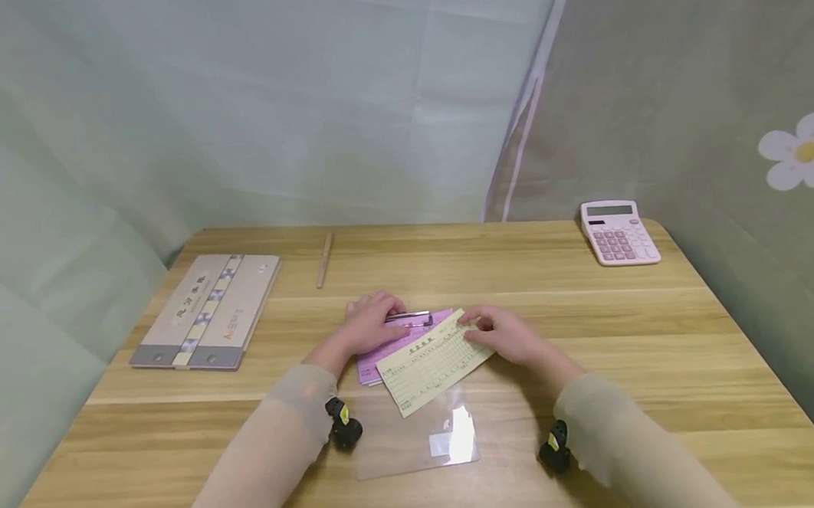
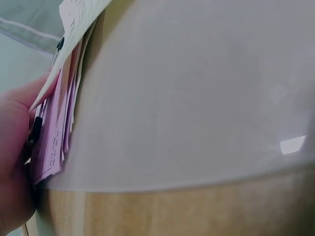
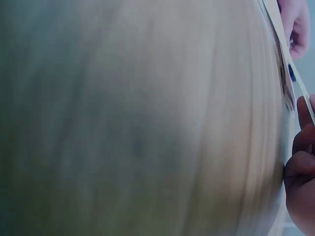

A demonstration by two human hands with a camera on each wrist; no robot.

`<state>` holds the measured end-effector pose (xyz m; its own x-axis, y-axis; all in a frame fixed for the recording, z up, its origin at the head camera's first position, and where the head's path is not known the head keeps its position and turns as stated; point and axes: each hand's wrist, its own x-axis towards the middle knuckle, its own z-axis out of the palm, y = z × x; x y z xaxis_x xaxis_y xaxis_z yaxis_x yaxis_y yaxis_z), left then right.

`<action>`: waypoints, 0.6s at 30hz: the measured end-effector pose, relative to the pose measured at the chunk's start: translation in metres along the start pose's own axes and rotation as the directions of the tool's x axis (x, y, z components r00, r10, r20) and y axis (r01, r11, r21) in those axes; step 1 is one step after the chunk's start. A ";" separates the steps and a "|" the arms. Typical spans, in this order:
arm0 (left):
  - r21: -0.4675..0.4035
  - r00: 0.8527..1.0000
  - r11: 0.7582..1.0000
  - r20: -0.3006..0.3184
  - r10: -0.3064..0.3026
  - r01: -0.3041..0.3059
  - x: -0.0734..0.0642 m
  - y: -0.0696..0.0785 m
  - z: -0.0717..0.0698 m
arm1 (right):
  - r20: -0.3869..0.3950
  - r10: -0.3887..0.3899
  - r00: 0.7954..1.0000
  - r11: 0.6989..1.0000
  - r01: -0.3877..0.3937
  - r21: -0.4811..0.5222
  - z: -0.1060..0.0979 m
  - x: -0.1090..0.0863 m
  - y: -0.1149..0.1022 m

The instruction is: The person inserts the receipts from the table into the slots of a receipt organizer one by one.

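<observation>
A clear clipboard (image 1: pixel 389 448) lies on the table with its metal clip (image 1: pixel 417 315) at the far end. Pink-purple printed slips (image 1: pixel 369 369) are stacked under the clip; the left wrist view shows their layered edges (image 2: pixel 51 147). My left hand (image 1: pixel 371 325) holds the clip end, its thumb reaching over the slips. Above the stack, a pale yellow printed form (image 1: pixel 432 366) lies at a slant and covers part of it. My right hand (image 1: pixel 511 337) pinches the form's right end between thumb and fingers. Only part of that hand (image 3: pixel 301 172) appears in the right wrist view.
On the left lies a beige and grey bound book (image 1: pixel 247 304) with a patterned band. A light brown pen (image 1: pixel 324 260) sits near the back edge. At the back right corner rests a pink calculator (image 1: pixel 620 233). Curtains (image 1: pixel 345 134) hang behind the wooden table (image 1: pixel 627 373).
</observation>
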<state>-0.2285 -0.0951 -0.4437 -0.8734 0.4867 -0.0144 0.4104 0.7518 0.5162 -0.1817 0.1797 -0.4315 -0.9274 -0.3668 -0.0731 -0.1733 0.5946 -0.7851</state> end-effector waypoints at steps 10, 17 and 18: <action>-0.022 1.000 1.000 0.026 0.003 -0.002 0.001 -0.001 -0.002 | 0.040 -0.010 0.999 0.999 0.008 0.049 0.017 0.001 -0.008; -0.029 0.998 1.000 0.058 -0.008 0.010 0.003 -0.001 -0.005 | 0.076 -0.042 0.996 0.997 0.037 0.067 0.021 0.002 -0.013; -0.030 0.998 0.999 0.060 -0.009 0.011 0.003 -0.001 -0.005 | 0.083 -0.050 0.995 0.996 0.044 0.071 0.022 0.002 -0.014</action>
<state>-0.2331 -0.0967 -0.4400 -0.8599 0.5056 -0.0704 0.3927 0.7432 0.5417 -0.1737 0.1552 -0.4342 -0.8869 -0.4541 -0.0848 -0.1898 0.5255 -0.8293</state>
